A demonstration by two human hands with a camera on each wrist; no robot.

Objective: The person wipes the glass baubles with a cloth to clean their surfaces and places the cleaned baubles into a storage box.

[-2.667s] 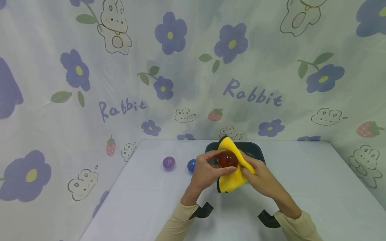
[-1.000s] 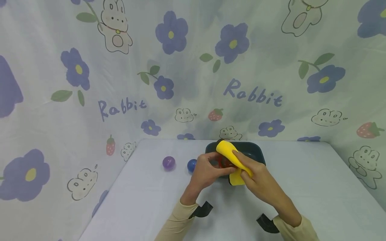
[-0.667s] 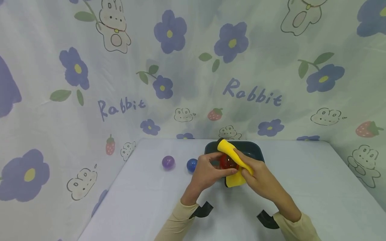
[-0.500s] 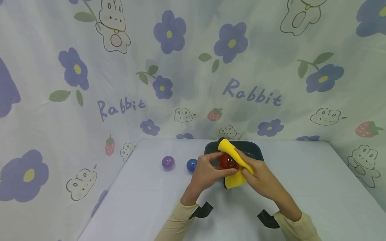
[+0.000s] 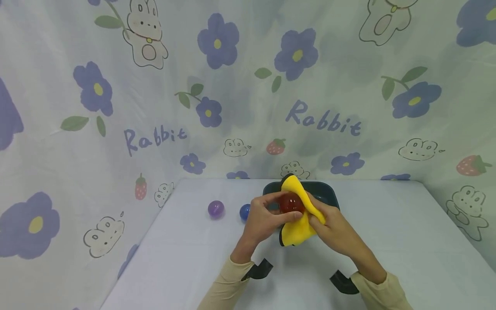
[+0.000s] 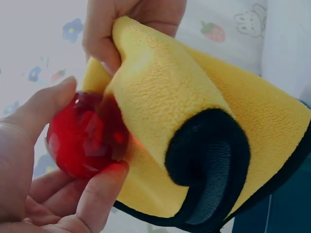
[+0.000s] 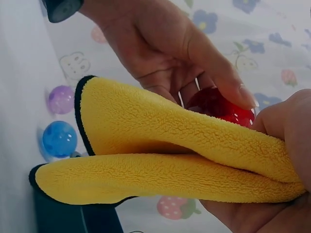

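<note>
- Your left hand (image 5: 263,219): grips the red ball (image 5: 291,203).
- Your right hand (image 5: 335,226): pinches the yellow cloth (image 5: 296,230) against the ball.
- Worktop (image 5: 387,241): purple ball (image 5: 215,209), blue ball (image 5: 244,212), dark tray (image 5: 329,193).

light: bright, even, soft | shadows: faint | head view: edges bowed | wrist views: backgrounds blurred

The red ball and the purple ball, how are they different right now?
The red ball is held up in the left hand's fingers, with the yellow cloth in the right hand against it; the purple ball lies on the table, touched by neither hand. The red ball is over the dark bin; the purple ball sits apart, beyond the blue ball. Both are round and glossy.
</note>
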